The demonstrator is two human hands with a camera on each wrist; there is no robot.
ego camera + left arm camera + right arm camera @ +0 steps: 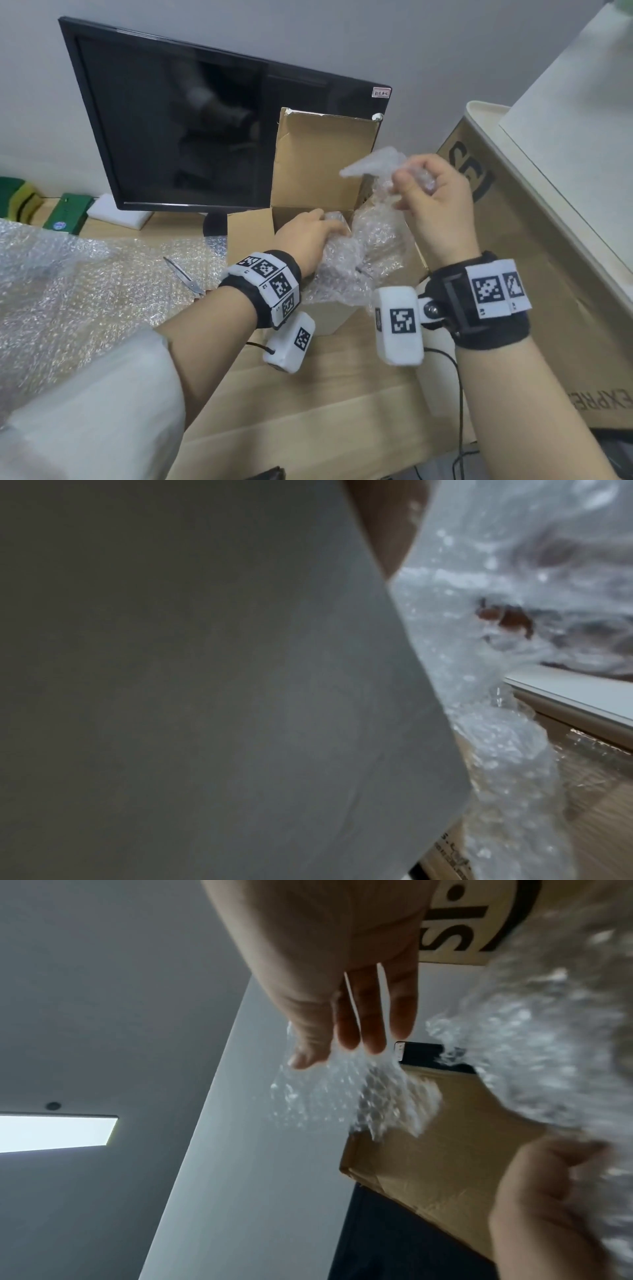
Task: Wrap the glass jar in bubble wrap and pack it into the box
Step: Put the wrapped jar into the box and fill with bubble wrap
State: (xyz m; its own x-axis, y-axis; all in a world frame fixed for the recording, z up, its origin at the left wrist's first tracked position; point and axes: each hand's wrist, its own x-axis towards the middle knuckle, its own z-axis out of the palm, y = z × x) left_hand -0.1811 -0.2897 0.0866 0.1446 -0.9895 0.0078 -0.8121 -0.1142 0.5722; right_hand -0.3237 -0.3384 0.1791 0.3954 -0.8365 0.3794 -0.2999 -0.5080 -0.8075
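Black wristbands [263,291], white coded tags, cabled cameras.

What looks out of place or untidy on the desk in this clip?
The scissors lie on a loose sheet of bubble wrap spread over the desk, beside the left hand. The wrapped bundle is ragged, with a tail the right hand pinches. Nothing looks spilled or broken.

Head view looks down; both wrist views sit close, sharing the bubble wrap [370,240].
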